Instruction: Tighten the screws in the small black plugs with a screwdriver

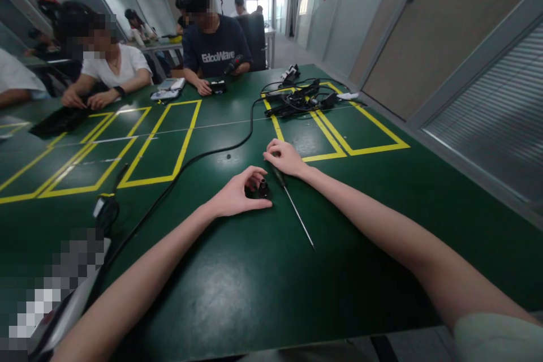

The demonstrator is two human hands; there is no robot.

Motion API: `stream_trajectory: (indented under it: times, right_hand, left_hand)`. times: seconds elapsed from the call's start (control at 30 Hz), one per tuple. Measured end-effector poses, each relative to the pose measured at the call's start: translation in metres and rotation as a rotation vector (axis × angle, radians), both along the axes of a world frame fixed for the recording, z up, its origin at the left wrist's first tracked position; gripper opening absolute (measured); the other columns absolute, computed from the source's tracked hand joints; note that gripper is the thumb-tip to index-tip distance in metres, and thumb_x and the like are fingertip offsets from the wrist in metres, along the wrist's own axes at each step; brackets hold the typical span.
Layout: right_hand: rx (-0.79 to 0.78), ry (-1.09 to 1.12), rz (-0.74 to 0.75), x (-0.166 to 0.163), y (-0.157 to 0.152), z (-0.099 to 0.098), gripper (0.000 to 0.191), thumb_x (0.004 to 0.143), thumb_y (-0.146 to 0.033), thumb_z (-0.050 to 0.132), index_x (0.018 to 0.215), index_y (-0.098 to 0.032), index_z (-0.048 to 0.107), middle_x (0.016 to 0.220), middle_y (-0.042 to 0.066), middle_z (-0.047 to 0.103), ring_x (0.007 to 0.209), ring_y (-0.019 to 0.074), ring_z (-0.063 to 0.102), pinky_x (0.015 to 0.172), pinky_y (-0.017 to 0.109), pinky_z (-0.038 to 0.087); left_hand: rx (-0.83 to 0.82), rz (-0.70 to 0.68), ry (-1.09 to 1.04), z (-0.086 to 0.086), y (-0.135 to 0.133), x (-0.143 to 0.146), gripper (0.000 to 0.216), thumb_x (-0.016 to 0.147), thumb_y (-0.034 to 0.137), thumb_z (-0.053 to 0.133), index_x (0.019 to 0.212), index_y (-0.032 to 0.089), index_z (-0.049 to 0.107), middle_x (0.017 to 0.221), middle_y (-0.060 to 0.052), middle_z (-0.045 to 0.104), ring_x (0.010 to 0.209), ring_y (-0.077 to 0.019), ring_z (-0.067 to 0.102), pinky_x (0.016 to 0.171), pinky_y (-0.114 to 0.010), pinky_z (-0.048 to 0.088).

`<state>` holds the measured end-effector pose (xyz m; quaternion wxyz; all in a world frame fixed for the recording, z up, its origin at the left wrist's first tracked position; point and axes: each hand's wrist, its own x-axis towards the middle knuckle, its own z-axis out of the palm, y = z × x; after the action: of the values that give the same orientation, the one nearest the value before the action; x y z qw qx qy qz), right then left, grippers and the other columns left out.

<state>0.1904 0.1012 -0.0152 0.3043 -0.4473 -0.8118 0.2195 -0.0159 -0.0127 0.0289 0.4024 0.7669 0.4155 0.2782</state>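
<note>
A small black part (263, 188) with a short upright stub sits on the green table, within the curve of my left hand (240, 192). Thumb and fingers of that hand are spread around the part, with a gap showing; whether a fingertip touches it is hard to see. My right hand (286, 158) is closed on the dark handle end of a screwdriver (297, 213). Its long thin metal shaft slants across the table toward me, tip at the near end. Part of the handle is hidden by my fingers.
A black cable (203, 154) crosses the table on the left. Beyond my right hand lies a heap of black parts and cables (297, 99) over yellow-taped rectangles (377, 150). A blurred device (63, 288) stands at lower left. Co-workers sit across the table, one holding a power tool (235, 64).
</note>
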Motion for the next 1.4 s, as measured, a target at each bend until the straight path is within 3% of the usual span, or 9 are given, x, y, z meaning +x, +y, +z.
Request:
stream_trajectory:
  times: [0.13, 0.23, 0.53, 0.77, 1.07, 1.4]
  right_hand:
    - [-0.023, 0.075, 0.017, 0.002, 0.008, -0.002, 0.035, 0.1, -0.046, 0.06, 0.114, -0.014, 0.066, 0.113, 0.007, 0.069, 0.101, 0.0145, 0.067, 0.093, 0.037, 0.061]
    - [-0.037, 0.114, 0.036, 0.001, 0.01, -0.004, 0.035, 0.1, -0.046, 0.06, 0.114, -0.014, 0.067, 0.113, 0.007, 0.069, 0.1, 0.0143, 0.067, 0.092, 0.036, 0.061]
    - [-0.067, 0.159, 0.028, -0.001, 0.015, -0.006, 0.035, 0.1, -0.046, 0.061, 0.114, -0.014, 0.067, 0.113, 0.007, 0.069, 0.101, 0.0146, 0.067, 0.093, 0.037, 0.061]
    - [-0.064, 0.136, 0.042, 0.001, 0.018, -0.009, 0.036, 0.1, -0.046, 0.06, 0.115, -0.014, 0.066, 0.114, 0.007, 0.069, 0.104, 0.0156, 0.067, 0.096, 0.039, 0.06]
    - [-0.064, 0.143, 0.048, 0.0, 0.019, -0.01, 0.036, 0.1, -0.046, 0.06, 0.115, -0.014, 0.067, 0.114, 0.007, 0.07, 0.104, 0.0154, 0.067, 0.096, 0.038, 0.06]
    - [-0.086, 0.124, 0.046, 0.0, 0.018, -0.007, 0.037, 0.1, -0.046, 0.061, 0.116, -0.014, 0.066, 0.115, 0.007, 0.069, 0.105, 0.0159, 0.068, 0.096, 0.039, 0.06]
  left_hand:
    - [0.066, -0.052, 0.02, 0.016, 0.008, -0.012, 0.039, 0.084, 0.039, 0.079, 0.116, 0.02, 0.073, 0.121, -0.01, 0.073, 0.108, -0.0241, 0.069, 0.097, -0.04, 0.055]
    - [0.122, -0.089, 0.046, 0.023, 0.011, -0.015, 0.033, 0.085, 0.036, 0.079, 0.113, 0.02, 0.078, 0.12, -0.01, 0.075, 0.11, -0.0246, 0.069, 0.097, -0.04, 0.056]
    - [0.132, -0.125, 0.068, 0.023, 0.007, -0.009, 0.021, 0.088, 0.035, 0.078, 0.101, 0.019, 0.081, 0.107, -0.01, 0.08, 0.1, -0.0236, 0.074, 0.098, -0.039, 0.056]
    - [0.145, -0.093, 0.061, 0.033, 0.005, -0.008, 0.022, 0.087, 0.033, 0.078, 0.105, 0.02, 0.081, 0.105, -0.009, 0.081, 0.098, -0.0233, 0.074, 0.093, -0.037, 0.057]
    - [0.18, -0.014, 0.029, 0.046, 0.001, -0.009, 0.026, 0.088, 0.037, 0.078, 0.107, 0.019, 0.081, 0.107, -0.009, 0.081, 0.101, -0.0243, 0.074, 0.099, -0.041, 0.058]
    - [0.083, -0.138, 0.164, 0.076, 0.011, -0.045, 0.028, 0.083, 0.036, 0.084, 0.107, 0.021, 0.082, 0.105, -0.006, 0.082, 0.098, -0.0234, 0.075, 0.095, -0.037, 0.059]
